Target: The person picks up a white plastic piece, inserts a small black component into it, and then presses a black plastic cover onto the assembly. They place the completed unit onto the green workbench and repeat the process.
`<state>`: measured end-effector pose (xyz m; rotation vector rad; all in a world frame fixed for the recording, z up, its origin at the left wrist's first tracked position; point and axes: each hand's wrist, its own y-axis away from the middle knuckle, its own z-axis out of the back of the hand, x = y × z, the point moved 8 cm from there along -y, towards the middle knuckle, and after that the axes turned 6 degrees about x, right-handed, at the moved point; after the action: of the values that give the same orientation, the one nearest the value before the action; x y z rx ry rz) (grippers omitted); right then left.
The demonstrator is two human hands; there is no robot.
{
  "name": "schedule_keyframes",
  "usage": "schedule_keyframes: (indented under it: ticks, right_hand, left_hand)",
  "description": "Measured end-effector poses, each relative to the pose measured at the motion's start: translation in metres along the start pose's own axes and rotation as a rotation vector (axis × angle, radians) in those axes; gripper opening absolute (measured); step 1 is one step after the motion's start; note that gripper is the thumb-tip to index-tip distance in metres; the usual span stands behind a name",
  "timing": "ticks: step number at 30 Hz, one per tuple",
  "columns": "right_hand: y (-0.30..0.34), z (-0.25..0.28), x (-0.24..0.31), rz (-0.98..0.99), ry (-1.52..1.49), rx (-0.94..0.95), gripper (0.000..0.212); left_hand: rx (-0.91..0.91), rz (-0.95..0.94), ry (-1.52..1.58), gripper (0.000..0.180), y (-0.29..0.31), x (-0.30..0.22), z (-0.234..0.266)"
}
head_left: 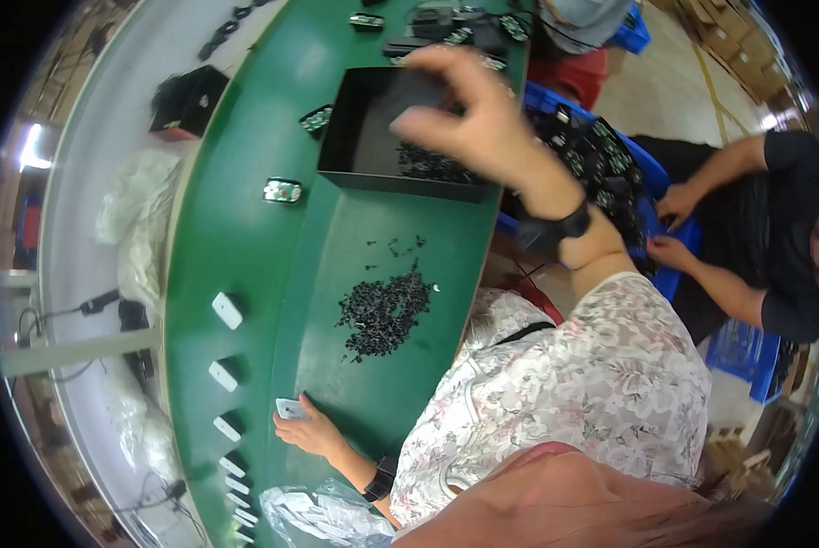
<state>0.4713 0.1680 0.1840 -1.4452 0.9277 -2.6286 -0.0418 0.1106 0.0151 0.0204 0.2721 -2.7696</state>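
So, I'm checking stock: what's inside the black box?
Small black pieces lie inside the black box, toward the picture's lower right; bare bottom shows at left. The right hand blocks part, so whatever lies behind it is hidden.

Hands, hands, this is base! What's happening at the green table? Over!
Left hand holding small white piece. Right hand above black box, blurred, hold unclear. Heap of small black parts on table between them. Over.
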Motion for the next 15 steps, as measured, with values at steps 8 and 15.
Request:
schedule_keyframes:
  ticks: [8, 15]
  right_hand:
    - [0.07, -0.257, 0.069, 0.385, -0.378, 0.585, 0.036]
    - [0.072, -0.337, 0.035, 0.292, -0.02, 0.851, 0.029]
  left_hand:
    - [-0.032, -0.298, 0.265, 0.059, 0.003, 0.013, 0.008]
    - [-0.039, -0.385, 0.451, 0.061, 0.021, -0.008, 0.014]
